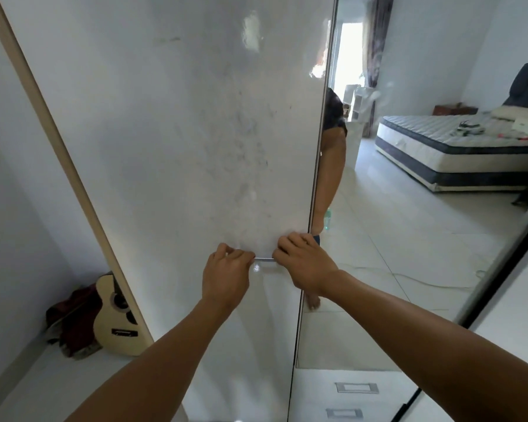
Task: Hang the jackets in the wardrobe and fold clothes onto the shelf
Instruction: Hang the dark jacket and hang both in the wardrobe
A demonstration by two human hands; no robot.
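Wardrobe door (pixel 177 132), glossy white, closed, fills centre. Left of the grip, low: guitar (pixel 116 318) leaning by the door frame. Left hand (pixel 226 269) fingers curled round left end of handle (pixel 264 259); right hand (pixel 302 263) curled round right end. Right of the grip: mirror (pixel 409 208) reflecting a bed (pixel 457 153). Below right: drawers (pixel 348 397).

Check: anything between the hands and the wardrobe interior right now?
Yes. The white wardrobe door is shut across the interior. The left hand and the right hand both grip its metal handle, one at each end. No jackets, clothes or shelf show in the head view.
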